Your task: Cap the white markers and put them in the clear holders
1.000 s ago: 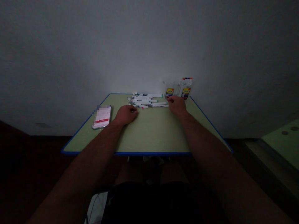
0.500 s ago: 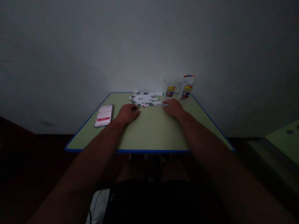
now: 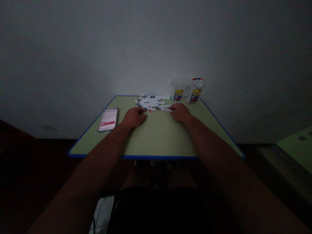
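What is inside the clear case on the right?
The clear case holds markers; their red, dark and orange ends show at the top. Its yellow label covers what is behind.

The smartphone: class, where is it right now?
In the head view, the smartphone lies on the left side of the green table, beside the person's left hand.

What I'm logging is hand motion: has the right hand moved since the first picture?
Yes, the right hand moved left and nearer the person, judged against the green table.
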{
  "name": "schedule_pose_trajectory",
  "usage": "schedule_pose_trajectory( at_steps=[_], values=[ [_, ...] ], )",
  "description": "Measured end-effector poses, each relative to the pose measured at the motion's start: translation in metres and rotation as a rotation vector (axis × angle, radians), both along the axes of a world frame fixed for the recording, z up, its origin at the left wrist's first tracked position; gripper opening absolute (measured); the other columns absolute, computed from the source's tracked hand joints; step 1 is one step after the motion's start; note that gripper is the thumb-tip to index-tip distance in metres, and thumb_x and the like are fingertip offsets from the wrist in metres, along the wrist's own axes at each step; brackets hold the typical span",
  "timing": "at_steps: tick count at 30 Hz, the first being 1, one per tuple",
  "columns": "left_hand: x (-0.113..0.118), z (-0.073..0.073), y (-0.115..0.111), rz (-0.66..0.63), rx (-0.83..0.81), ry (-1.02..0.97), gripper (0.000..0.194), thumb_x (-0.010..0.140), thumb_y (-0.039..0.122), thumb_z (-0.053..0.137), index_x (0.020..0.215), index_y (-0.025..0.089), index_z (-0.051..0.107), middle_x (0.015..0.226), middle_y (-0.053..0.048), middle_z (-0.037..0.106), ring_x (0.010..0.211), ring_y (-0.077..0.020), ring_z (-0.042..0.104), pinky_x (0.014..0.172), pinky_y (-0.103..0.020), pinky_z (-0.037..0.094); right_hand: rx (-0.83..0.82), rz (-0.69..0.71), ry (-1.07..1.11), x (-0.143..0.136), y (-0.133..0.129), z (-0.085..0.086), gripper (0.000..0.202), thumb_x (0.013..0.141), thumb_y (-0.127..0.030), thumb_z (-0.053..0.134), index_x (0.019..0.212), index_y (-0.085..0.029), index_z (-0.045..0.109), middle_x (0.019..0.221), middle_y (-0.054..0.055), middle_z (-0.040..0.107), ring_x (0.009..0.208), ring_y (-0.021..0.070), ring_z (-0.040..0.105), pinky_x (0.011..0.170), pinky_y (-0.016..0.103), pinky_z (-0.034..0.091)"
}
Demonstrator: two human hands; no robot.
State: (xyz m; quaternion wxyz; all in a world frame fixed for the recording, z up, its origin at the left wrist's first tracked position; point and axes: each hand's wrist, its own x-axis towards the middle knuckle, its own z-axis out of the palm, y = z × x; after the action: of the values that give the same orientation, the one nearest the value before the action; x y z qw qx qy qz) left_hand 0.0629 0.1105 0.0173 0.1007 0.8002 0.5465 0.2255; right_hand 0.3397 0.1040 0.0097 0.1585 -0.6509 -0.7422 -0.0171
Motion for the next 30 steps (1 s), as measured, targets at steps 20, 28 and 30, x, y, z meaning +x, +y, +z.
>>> schedule_pose_trajectory(
  at_steps=[20, 28, 30],
  values=[
    [0.0007, 0.0006, -0.0016, -0.016, -0.004, 0.004, 0.039, 0.084, 0.04, 0.061, 0.114, 0.019, 0.074, 0.104, -0.01, 0.076, 0.093, -0.0241, 0.067, 0.087, -0.038, 0.052, 0.019, 0.011, 0.196, -0.0034, -0.0022, 0.0053, 0.035, 0.083, -0.013, 0.063, 0.114, -0.021, 0.078, 0.108, 0.006, 0.077, 0.098, 0.0202, 0.068, 0.09, 0.031, 0.05],
    [0.0043, 0.0028, -0.001, -0.015, -0.029, 0.073, 0.041, 0.083, 0.038, 0.062, 0.116, 0.016, 0.073, 0.107, -0.013, 0.075, 0.096, -0.0265, 0.068, 0.089, -0.04, 0.052, 0.023, -0.003, 0.246, -0.0064, -0.0036, 0.0075, 0.033, 0.083, -0.012, 0.063, 0.111, -0.02, 0.079, 0.105, 0.006, 0.078, 0.095, 0.0201, 0.069, 0.087, 0.03, 0.051],
    [0.0048, 0.0049, 0.0018, -0.033, -0.028, 0.13, 0.043, 0.082, 0.038, 0.063, 0.118, 0.017, 0.073, 0.11, -0.013, 0.075, 0.098, -0.0272, 0.068, 0.09, -0.039, 0.052, 0.027, -0.028, 0.239, -0.0063, -0.0042, 0.0085, 0.033, 0.083, -0.013, 0.063, 0.111, -0.02, 0.079, 0.105, 0.006, 0.078, 0.095, 0.0203, 0.069, 0.088, 0.031, 0.051]
  ],
)
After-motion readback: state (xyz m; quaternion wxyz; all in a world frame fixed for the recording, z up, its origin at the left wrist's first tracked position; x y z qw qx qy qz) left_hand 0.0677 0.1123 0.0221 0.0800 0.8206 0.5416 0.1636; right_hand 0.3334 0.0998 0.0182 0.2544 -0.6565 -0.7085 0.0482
